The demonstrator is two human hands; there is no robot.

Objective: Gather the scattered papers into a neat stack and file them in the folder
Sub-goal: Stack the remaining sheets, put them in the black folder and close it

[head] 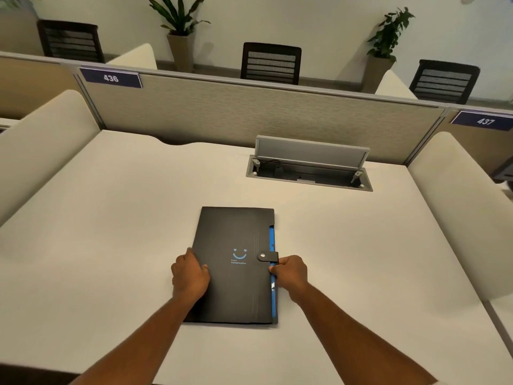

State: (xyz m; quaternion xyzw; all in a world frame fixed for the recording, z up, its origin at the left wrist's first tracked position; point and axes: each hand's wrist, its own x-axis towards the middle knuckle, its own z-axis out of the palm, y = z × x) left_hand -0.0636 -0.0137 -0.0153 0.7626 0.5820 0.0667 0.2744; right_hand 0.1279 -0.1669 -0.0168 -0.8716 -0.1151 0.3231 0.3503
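The left hand (190, 276) grips the left long edge of a flat black plastic folder (236, 287), fingers curled over the rim and the thumb lying on the cover. The folder lies closed and flat on the pale off-white desk top (111, 232), directly between the two hands, its long sides running away from the person. On the cover, just right of the left thumb, sits a small blue smile logo (239, 254) with tiny lettering beneath that is too small to read. Right of that, a black strap with a metal snap button (268, 256) wraps over the folder's right edge, and blue inner dividers (272, 240) peek out along that side. The right hand (291, 273) pinches the right edge just below the strap, fingers curled in against the blue dividers. Beyond the hands, toward the far right of the desk, a grey recessed cable box with its lid raised (309, 168) sits in front of a beige fabric partition (222, 112), which carries dark number plates reading 436 (111, 78) and 437 (485, 121).
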